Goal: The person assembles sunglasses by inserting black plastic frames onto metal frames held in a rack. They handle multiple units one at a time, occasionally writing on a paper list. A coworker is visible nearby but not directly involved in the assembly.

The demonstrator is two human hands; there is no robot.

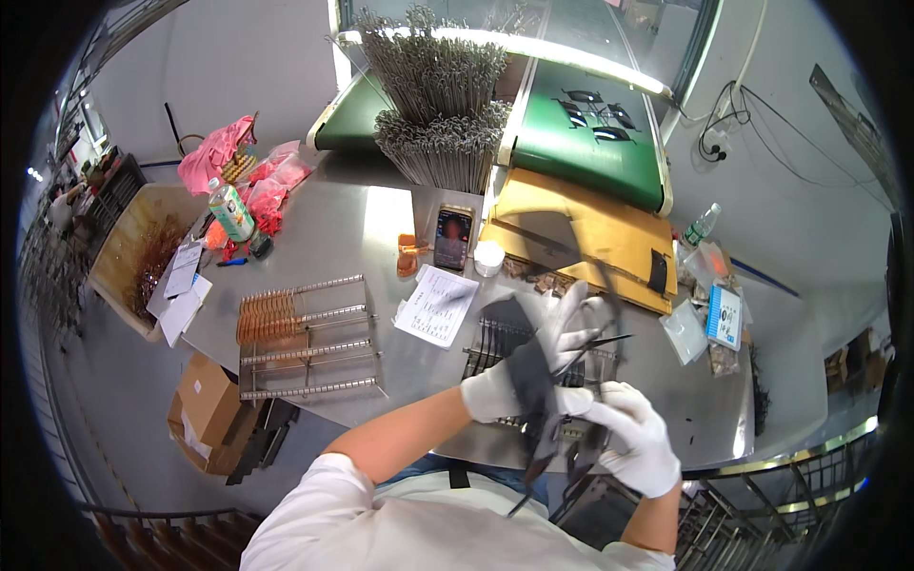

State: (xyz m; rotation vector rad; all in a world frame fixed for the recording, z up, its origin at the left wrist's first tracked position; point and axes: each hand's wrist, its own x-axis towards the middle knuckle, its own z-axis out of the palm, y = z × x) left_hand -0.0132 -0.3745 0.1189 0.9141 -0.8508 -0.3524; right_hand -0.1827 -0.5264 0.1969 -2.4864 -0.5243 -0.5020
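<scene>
Both my hands wear white gloves and meet over the near edge of the metal table. My left hand holds a bunch of dark, glossy curved pieces, smeared by motion and partly covering it; some of its fingers stretch up behind them. My right hand is just to the right, its fingers bent and pinched together at the bunch's edge; what they grip is hidden. Behind the hands, a metal rack with dark pieces lies on the table, partly covered.
Left on the table lies a wire rack with brownish slotted rows. A handwritten sheet, phone and white jar lie mid-table. Behind stand bundled metal hooks, cardboard and a green conveyor with dark curved pieces.
</scene>
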